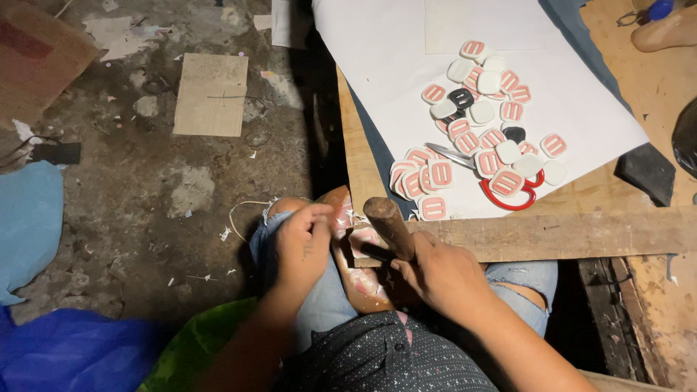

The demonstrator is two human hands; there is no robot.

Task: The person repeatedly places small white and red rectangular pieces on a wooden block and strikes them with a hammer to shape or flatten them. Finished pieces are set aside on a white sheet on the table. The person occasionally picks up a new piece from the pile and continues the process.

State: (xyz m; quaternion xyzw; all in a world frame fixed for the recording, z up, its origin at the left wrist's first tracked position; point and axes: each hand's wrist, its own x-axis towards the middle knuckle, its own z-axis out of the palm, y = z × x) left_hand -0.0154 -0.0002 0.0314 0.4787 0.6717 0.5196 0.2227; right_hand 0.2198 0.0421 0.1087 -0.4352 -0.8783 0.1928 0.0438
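**Punching on the knee**

A pink piece (361, 236) lies on a block across the lap. The left hand (301, 243) pinches it; the right hand (435, 272) grips a mallet (388, 225). Many finished tags (479, 131) heap on paper (392, 65) beside scissors (501, 189); how many remain is unclear.

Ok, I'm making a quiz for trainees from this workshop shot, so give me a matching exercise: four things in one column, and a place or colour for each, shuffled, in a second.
Things:
1. scissors
2. wooden-handled tool
3. cardboard piece
4. left hand

Places or colours:
A. lying on the concrete floor, left of the table
B. red handles, half buried under the pink and white pieces on the white sheet
C. gripped in the right hand
D. resting on the knee, fingers on a small piece

Pairs: 1-B, 2-C, 3-A, 4-D
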